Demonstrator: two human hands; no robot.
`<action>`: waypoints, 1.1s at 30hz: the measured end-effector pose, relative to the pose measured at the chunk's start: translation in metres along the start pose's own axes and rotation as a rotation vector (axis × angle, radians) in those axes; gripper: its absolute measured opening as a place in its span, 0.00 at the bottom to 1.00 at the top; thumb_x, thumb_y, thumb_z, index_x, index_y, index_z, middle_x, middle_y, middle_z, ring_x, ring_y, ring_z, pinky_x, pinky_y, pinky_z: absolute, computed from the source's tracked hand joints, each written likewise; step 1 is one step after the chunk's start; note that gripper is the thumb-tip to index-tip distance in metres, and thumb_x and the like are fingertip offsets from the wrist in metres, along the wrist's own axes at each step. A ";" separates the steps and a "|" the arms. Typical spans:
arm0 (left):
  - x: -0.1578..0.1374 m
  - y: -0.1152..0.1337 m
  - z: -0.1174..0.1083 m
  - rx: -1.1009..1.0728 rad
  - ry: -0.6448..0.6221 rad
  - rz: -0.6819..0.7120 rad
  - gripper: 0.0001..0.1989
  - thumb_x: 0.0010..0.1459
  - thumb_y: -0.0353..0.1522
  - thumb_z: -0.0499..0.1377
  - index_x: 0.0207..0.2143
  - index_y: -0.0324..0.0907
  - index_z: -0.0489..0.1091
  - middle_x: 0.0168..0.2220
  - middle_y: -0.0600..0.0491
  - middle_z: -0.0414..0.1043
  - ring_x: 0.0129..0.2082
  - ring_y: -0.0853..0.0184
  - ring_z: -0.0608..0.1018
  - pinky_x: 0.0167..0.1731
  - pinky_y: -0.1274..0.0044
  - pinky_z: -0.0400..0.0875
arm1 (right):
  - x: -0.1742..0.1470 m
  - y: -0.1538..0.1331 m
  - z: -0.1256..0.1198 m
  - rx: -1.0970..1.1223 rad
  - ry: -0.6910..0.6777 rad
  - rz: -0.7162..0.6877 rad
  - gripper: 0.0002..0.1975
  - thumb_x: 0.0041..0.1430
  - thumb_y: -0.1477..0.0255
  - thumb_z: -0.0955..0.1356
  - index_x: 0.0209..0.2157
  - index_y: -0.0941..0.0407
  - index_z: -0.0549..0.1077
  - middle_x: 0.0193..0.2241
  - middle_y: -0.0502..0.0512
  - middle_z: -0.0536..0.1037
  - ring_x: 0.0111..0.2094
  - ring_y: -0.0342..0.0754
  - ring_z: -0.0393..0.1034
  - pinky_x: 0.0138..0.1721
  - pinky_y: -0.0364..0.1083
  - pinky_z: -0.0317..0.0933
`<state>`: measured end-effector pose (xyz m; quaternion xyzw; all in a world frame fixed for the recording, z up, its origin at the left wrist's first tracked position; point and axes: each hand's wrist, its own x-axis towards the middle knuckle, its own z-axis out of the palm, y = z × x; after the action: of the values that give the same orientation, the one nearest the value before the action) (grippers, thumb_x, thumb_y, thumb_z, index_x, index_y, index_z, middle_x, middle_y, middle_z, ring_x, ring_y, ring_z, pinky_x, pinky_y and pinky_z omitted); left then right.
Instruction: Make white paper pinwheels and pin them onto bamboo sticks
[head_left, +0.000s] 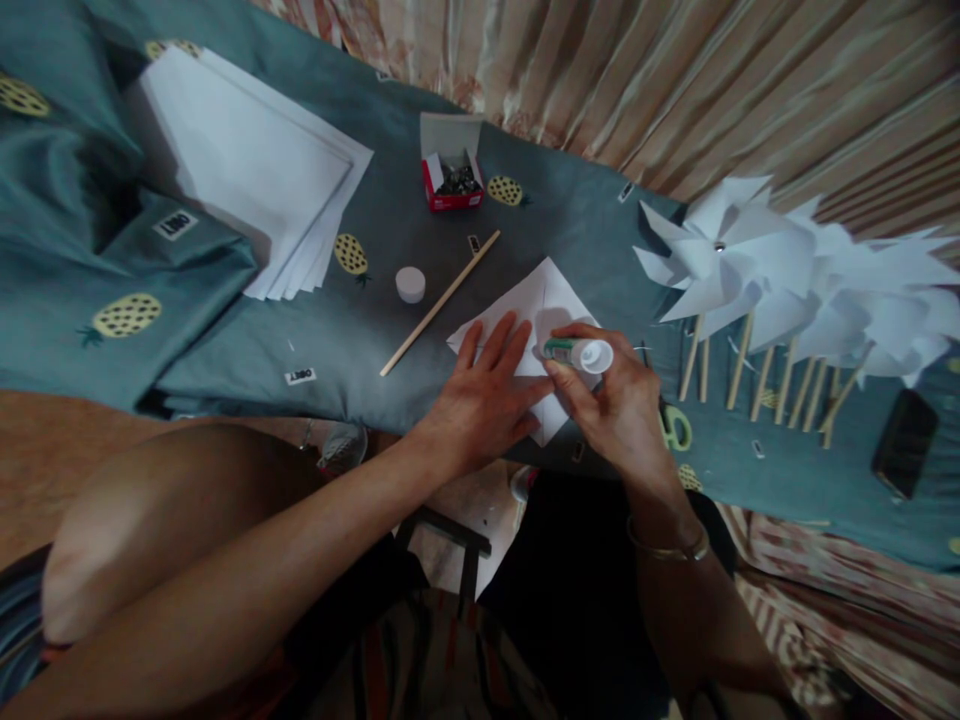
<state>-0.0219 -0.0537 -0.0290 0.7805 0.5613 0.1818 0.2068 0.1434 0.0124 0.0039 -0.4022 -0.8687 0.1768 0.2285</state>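
Note:
A white paper square lies near the table's front edge, turned cornerwise, with crease or cut lines on it. My left hand rests flat on its left part, fingers spread. In my right hand is a glue stick, its white base tilted up toward me and its other end down at the paper's middle. Whether the glue tip touches the paper is hidden. Left of the paper lie a thin wooden stick and a white round cap.
A stack of white paper lies at left. Behind stands an open red box of small metal pieces. Several paper pinwheels on sticks lie at right, near green-handled scissors and a dark phone. A curtain hangs behind.

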 end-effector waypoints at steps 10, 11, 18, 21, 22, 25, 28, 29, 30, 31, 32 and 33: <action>0.000 0.001 -0.003 0.004 -0.022 -0.002 0.24 0.58 0.38 0.63 0.57 0.49 0.69 0.71 0.42 0.48 0.70 0.42 0.47 0.65 0.46 0.43 | 0.000 -0.005 0.000 0.074 -0.046 0.080 0.12 0.63 0.65 0.69 0.47 0.53 0.74 0.43 0.59 0.81 0.43 0.55 0.77 0.46 0.56 0.72; 0.000 0.001 -0.002 0.002 -0.022 -0.003 0.24 0.58 0.38 0.64 0.57 0.50 0.70 0.71 0.42 0.48 0.70 0.42 0.47 0.65 0.46 0.43 | -0.001 -0.003 -0.001 0.124 -0.045 0.117 0.12 0.62 0.64 0.69 0.45 0.53 0.74 0.42 0.58 0.81 0.41 0.55 0.77 0.45 0.55 0.73; -0.001 0.000 -0.005 0.003 -0.011 -0.004 0.22 0.57 0.38 0.65 0.55 0.50 0.72 0.70 0.42 0.51 0.70 0.41 0.49 0.64 0.47 0.45 | -0.006 0.029 -0.015 0.846 0.084 0.298 0.10 0.63 0.61 0.68 0.43 0.48 0.77 0.39 0.51 0.83 0.41 0.51 0.79 0.47 0.54 0.74; -0.003 0.001 -0.006 0.019 0.020 0.024 0.24 0.58 0.37 0.64 0.57 0.51 0.69 0.70 0.44 0.50 0.70 0.43 0.50 0.64 0.47 0.47 | -0.005 0.042 -0.017 0.967 0.114 0.333 0.11 0.64 0.60 0.67 0.42 0.48 0.78 0.41 0.50 0.83 0.46 0.50 0.79 0.52 0.54 0.72; -0.005 0.000 -0.007 0.027 0.029 0.034 0.25 0.58 0.37 0.64 0.58 0.51 0.68 0.70 0.44 0.50 0.70 0.44 0.50 0.64 0.47 0.48 | -0.004 0.045 -0.016 0.965 0.121 0.332 0.12 0.64 0.59 0.66 0.41 0.48 0.78 0.41 0.51 0.83 0.46 0.50 0.78 0.53 0.55 0.72; -0.008 -0.005 -0.016 0.062 0.065 0.078 0.28 0.60 0.38 0.61 0.62 0.49 0.63 0.70 0.43 0.50 0.70 0.47 0.50 0.65 0.49 0.48 | -0.001 0.051 -0.013 0.921 0.119 0.310 0.14 0.65 0.58 0.65 0.41 0.49 0.78 0.41 0.53 0.83 0.47 0.51 0.78 0.52 0.55 0.72; -0.013 -0.020 -0.035 0.104 0.194 0.099 0.25 0.65 0.39 0.55 0.62 0.44 0.61 0.66 0.41 0.58 0.67 0.52 0.59 0.65 0.55 0.52 | 0.002 0.052 -0.011 0.966 0.135 0.326 0.13 0.65 0.59 0.65 0.40 0.50 0.77 0.41 0.55 0.83 0.47 0.50 0.78 0.52 0.55 0.72; -0.015 -0.026 -0.043 0.118 0.256 0.062 0.23 0.66 0.38 0.53 0.62 0.43 0.61 0.64 0.41 0.62 0.65 0.53 0.62 0.64 0.57 0.54 | 0.003 0.051 -0.010 1.017 0.148 0.345 0.13 0.65 0.59 0.65 0.40 0.51 0.77 0.41 0.55 0.83 0.47 0.50 0.78 0.52 0.54 0.72; -0.017 -0.033 -0.051 0.132 0.315 -0.001 0.22 0.67 0.37 0.52 0.62 0.45 0.61 0.62 0.44 0.64 0.63 0.54 0.65 0.63 0.59 0.57 | 0.004 0.049 -0.009 1.081 0.159 0.368 0.13 0.65 0.59 0.65 0.39 0.51 0.77 0.41 0.54 0.83 0.46 0.50 0.79 0.52 0.54 0.72; -0.019 -0.039 -0.059 0.145 0.374 -0.065 0.22 0.66 0.37 0.52 0.62 0.47 0.61 0.61 0.46 0.65 0.61 0.54 0.66 0.62 0.60 0.59 | 0.005 0.047 -0.008 1.152 0.166 0.395 0.13 0.64 0.59 0.66 0.38 0.52 0.77 0.40 0.54 0.84 0.45 0.49 0.79 0.52 0.54 0.72; -0.021 -0.046 -0.066 0.160 0.425 -0.126 0.22 0.66 0.37 0.53 0.61 0.48 0.61 0.61 0.48 0.65 0.60 0.53 0.67 0.60 0.59 0.61 | 0.006 0.044 -0.007 1.223 0.172 0.429 0.13 0.63 0.58 0.67 0.38 0.52 0.77 0.39 0.53 0.84 0.43 0.49 0.79 0.52 0.53 0.72; -0.023 -0.052 -0.071 0.174 0.448 -0.174 0.23 0.65 0.38 0.54 0.61 0.49 0.62 0.61 0.48 0.65 0.59 0.52 0.67 0.59 0.58 0.62 | 0.007 0.041 -0.006 1.293 0.174 0.471 0.13 0.62 0.58 0.68 0.37 0.52 0.78 0.37 0.53 0.84 0.42 0.48 0.79 0.51 0.52 0.72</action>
<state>-0.1072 -0.0525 0.0026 0.6843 0.6717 0.2828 0.0242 0.1678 0.0434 -0.0093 -0.3758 -0.4570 0.6709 0.4469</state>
